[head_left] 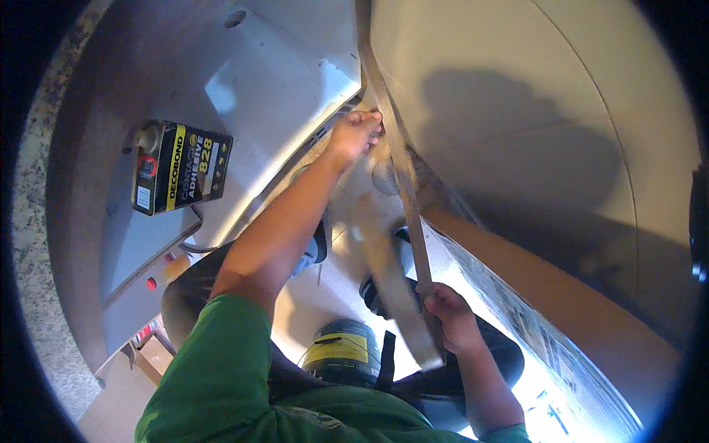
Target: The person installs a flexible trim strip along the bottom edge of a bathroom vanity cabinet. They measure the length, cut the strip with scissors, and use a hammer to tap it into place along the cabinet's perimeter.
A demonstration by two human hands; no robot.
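Narrow wooden strip [405,177] held between a person's two hands, as seen from the head; clock positions refer to the centre of the view. The strip slants from 12 o'clock toward 5 o'clock, just beside a large pale panel [487,44] at 1 to 2 o'clock. The left hand [356,136], at 12 o'clock, has its fingers curled inward and its fingertips at the strip's edge; whether they pinch it cannot be told. The right hand [452,319], between 4 and 5 o'clock, closes thumb and fingers around the lower part. A blurred pale length [395,295] beside it may be a second strip. A rectangular adhesive tin [181,168] lies between 9 and 10 o'clock; a yellow-labelled bucket [341,348] stands at 6.
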